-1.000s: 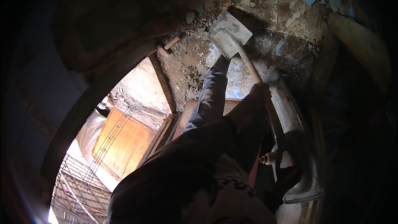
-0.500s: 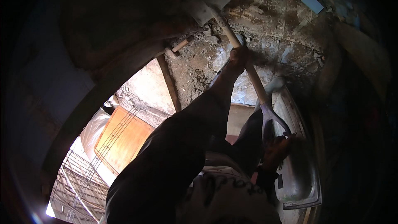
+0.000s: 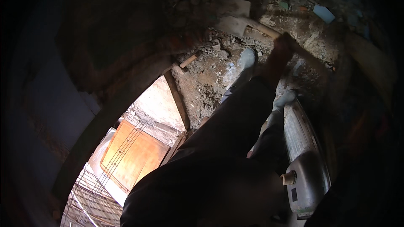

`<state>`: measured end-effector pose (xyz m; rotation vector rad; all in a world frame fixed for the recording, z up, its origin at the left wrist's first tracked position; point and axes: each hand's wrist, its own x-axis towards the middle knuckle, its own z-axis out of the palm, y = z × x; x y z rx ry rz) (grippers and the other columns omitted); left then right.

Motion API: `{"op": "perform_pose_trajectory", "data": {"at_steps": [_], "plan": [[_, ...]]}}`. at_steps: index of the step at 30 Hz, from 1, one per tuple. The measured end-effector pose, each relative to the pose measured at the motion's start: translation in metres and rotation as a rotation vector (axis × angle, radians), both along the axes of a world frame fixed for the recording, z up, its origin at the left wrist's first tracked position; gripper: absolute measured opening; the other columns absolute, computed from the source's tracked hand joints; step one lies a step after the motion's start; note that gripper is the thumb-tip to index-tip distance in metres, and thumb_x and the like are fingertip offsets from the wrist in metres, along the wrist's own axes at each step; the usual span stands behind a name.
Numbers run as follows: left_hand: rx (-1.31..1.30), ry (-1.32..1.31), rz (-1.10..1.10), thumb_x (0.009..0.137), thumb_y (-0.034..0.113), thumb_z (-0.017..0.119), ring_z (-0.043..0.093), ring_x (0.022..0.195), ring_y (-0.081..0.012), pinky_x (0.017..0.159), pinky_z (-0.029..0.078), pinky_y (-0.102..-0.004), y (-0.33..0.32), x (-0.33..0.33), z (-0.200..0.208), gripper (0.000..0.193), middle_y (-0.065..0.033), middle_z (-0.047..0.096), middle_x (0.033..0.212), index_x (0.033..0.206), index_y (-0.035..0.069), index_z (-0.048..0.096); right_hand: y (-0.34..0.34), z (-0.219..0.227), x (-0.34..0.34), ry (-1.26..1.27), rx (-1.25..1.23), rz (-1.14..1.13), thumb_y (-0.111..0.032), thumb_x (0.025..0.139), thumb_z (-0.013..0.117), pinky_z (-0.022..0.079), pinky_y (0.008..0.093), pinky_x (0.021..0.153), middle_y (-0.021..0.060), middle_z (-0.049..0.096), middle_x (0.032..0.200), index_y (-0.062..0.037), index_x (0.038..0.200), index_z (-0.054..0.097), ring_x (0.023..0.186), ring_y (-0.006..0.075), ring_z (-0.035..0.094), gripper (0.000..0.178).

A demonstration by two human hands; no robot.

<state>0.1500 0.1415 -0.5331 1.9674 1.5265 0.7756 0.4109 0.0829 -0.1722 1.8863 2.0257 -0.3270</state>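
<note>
My left hand [image 3: 285, 44] is closed around the pale wooden shaft of a shovel [image 3: 266, 29]. The shovel's flat grey metal blade [image 3: 234, 24] lies over broken rubble to the left of the hand. Beyond the hand, the shaft runs right and fades into shadow, so its grip end is hidden. My right hand cannot be made out in the dark right side. Below the blade stands one grey boot [image 3: 247, 59]; my other boot [image 3: 287, 97] is farther right and nearer.
A metal sink [image 3: 309, 176] lies bottom up at the right, its drain stub showing. A wooden-handled tool [image 3: 188, 61] rests by the doorway edge on the left. Outside are an orange wooden panel [image 3: 130, 155] and wire rebar. A light-blue fragment [image 3: 323, 14] lies among rubble at far right.
The shovel has swung right and flatter, its blade shifting right and slightly down. My left hand moved right with the shaft. The right hand and grip, visible before, are lost from sight.
</note>
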Motion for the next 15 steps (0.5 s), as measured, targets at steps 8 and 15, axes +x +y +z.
{"op": "perform_pose_trajectory", "data": {"at_steps": [8,15], "plan": [[-0.269,0.433,-0.13,0.08,0.019,0.065,0.065,0.09,-0.0305,0.082,0.053,-0.038,0.123,-0.221,-0.057,0.014,-0.0157,0.066,0.094,0.09,0.009,0.068,0.134,-0.16,-0.126,0.606,0.041,-0.3,-0.034,0.089,0.059,0.035,0.0402,0.085,0.0166,0.04,0.111,0.0016,0.125,0.04,0.101,0.0287,0.04,0.054],[-0.26,0.439,-0.079,0.082,0.017,0.062,0.064,0.097,-0.0342,0.081,0.052,-0.0399,0.085,-0.234,-0.095,0.017,-0.0203,0.066,0.097,0.092,0.004,0.06,0.082,-0.241,-0.166,1.443,-0.154,-1.524,-0.044,0.09,0.062,0.037,0.027,0.041,-0.0014,0.039,0.05,-0.0028,0.088,0.06,0.04,0.0092,0.04,0.041]]}}
